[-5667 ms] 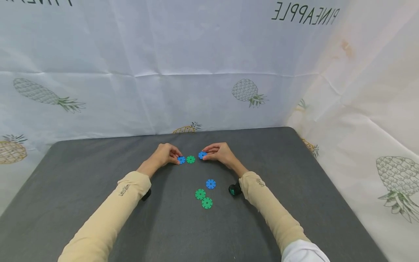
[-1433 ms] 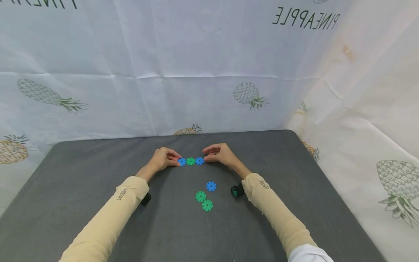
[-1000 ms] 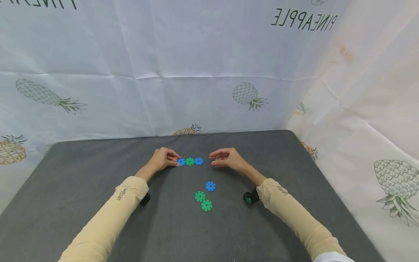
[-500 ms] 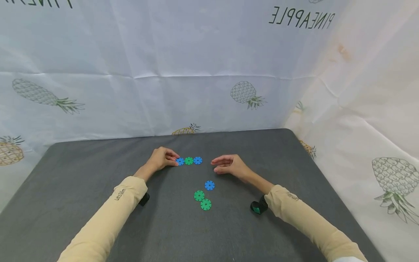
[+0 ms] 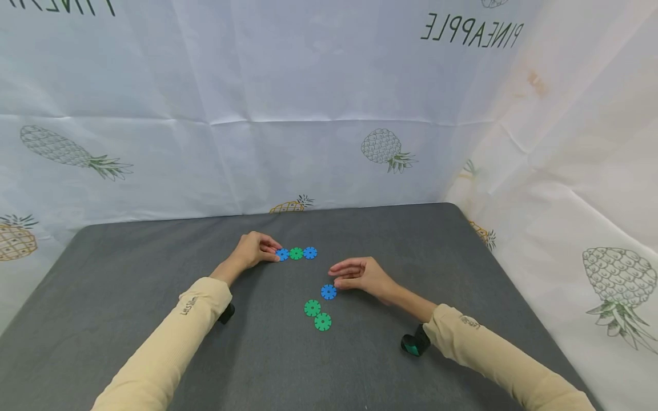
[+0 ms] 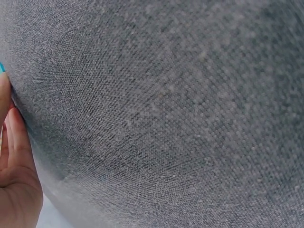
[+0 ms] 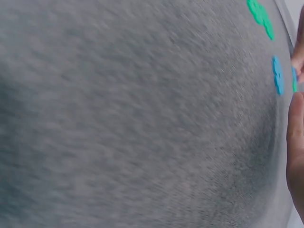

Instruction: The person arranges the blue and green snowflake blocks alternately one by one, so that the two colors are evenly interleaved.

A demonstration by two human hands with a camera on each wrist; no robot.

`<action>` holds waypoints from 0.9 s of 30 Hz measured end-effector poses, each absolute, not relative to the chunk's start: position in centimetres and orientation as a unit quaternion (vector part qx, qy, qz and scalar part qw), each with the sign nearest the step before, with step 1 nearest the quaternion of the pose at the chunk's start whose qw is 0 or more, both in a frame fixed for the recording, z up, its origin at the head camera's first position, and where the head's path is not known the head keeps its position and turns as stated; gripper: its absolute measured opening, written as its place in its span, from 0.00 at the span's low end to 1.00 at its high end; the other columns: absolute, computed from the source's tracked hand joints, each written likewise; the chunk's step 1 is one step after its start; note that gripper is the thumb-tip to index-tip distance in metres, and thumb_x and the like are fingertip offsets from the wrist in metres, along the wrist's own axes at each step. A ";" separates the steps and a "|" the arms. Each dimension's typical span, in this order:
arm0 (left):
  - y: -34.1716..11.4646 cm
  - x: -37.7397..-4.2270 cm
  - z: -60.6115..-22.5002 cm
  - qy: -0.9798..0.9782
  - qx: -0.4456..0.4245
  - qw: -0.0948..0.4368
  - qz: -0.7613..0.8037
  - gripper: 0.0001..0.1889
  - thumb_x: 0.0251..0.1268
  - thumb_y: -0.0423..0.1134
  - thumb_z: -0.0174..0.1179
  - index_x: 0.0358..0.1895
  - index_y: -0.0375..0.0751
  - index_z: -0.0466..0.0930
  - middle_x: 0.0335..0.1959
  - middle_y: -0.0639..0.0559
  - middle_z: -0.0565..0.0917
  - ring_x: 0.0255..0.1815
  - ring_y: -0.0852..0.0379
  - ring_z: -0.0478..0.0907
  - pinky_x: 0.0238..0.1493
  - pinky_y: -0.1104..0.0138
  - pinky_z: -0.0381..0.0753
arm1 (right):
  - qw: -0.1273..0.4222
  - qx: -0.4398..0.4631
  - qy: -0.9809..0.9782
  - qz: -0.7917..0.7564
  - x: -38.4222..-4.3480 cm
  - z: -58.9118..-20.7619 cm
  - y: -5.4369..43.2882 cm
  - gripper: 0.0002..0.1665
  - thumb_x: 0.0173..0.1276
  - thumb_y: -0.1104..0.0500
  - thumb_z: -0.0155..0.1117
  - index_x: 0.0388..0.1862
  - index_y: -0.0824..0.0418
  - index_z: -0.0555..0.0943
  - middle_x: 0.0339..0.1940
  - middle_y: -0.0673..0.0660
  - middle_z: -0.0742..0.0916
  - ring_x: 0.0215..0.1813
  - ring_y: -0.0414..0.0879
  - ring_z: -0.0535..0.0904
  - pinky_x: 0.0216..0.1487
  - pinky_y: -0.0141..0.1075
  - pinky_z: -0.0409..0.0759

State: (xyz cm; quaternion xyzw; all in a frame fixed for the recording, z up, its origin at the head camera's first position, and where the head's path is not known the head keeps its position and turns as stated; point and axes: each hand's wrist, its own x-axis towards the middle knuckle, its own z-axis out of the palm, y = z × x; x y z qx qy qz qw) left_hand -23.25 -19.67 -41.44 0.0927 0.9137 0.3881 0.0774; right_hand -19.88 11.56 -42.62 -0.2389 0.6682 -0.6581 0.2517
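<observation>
In the head view a row of three notched plastic discs lies on the table: a blue disc (image 5: 282, 254), a green disc (image 5: 296, 253) and another blue disc (image 5: 310, 253). My left hand (image 5: 253, 249) pinches the left blue disc at its outer edge. My right hand (image 5: 364, 276) hovers with loosely bent fingers and thumb apart, holding nothing. Just left of its thumb lies a single blue disc (image 5: 329, 291); whether they touch I cannot tell. That disc also shows blue (image 7: 278, 75) in the right wrist view. Only a sliver of disc (image 6: 2, 67) shows in the left wrist view.
Two green discs, one (image 5: 312, 308) and another (image 5: 323, 322), lie edge to edge nearer the front. The dark grey cloth-covered table (image 5: 288, 371) ends at a pineapple-print curtain (image 5: 288, 165) behind and on the right.
The right blue disc was brought against the green one, and my right hand let go of it. That hand then moved right and nearer, beside the single blue disc. My left hand stayed put.
</observation>
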 end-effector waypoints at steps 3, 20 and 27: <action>-19.7 -23.3 -41.5 0.913 0.092 0.077 0.390 0.12 0.55 0.31 0.69 0.43 0.30 0.85 0.35 0.43 0.87 0.38 0.50 0.84 0.43 0.59 0.82 | 0.254 -0.250 0.663 -0.658 -19.3 -42.8 11.7 0.24 0.62 0.71 0.66 0.55 0.80 0.74 0.53 0.78 0.79 0.55 0.61 0.80 0.50 0.41 0.81; -19.7 -23.3 -41.4 0.914 0.088 0.076 0.389 0.13 0.55 0.30 0.69 0.43 0.30 0.85 0.35 0.42 0.87 0.39 0.50 0.84 0.44 0.59 0.82 | 0.302 -0.297 0.663 -0.618 -16.2 -44.2 11.6 0.24 0.58 0.71 0.70 0.54 0.78 0.77 0.52 0.72 0.82 0.52 0.51 0.82 0.52 0.37 0.80; -19.7 -23.2 -41.6 0.913 0.089 0.074 0.390 0.12 0.54 0.31 0.70 0.43 0.30 0.85 0.33 0.43 0.87 0.37 0.51 0.84 0.43 0.59 0.82 | 0.305 -0.329 0.689 -0.569 -15.8 -44.0 11.2 0.24 0.58 0.71 0.70 0.55 0.74 0.78 0.54 0.67 0.82 0.56 0.53 0.79 0.56 0.36 0.77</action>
